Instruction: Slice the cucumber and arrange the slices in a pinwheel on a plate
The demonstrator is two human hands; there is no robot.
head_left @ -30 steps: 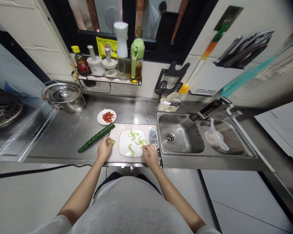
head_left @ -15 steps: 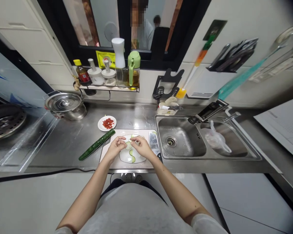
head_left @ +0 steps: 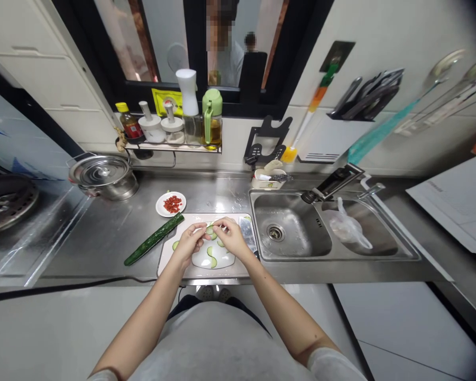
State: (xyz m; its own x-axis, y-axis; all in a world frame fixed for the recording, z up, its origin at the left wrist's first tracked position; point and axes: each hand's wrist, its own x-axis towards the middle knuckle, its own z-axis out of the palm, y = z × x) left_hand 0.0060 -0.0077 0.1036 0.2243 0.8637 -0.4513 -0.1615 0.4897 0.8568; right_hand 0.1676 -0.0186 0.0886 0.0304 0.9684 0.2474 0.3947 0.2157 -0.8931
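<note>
A thin round cucumber slice point(head_left: 210, 230) is pinched between my two hands above a white plate point(head_left: 226, 261). My left hand point(head_left: 191, 241) grips its left side with thumb and fingers, and my right hand point(head_left: 229, 237) has fingertips on the right edge. Curved cucumber pieces point(head_left: 211, 257) with green rind form an S shape on the plate; others lie partly behind my fingers. The plate rests on a pale cutting board point(head_left: 167, 267). A knife with a wide blade point(head_left: 246, 228) lies at the board's right side.
A long cucumber point(head_left: 153, 241) lies left of the board, near a small dish point(head_left: 159, 203) of red bits. The lidded steel pot point(head_left: 115, 182) stands further left. To the right is a double sink point(head_left: 297, 256) with a tap; a bottle rack point(head_left: 174, 148) hangs behind.
Both hands have drawn together on the cucumber slice and raised it slightly. Another slice now shows on the board left of my left hand. The view has shifted a little.
</note>
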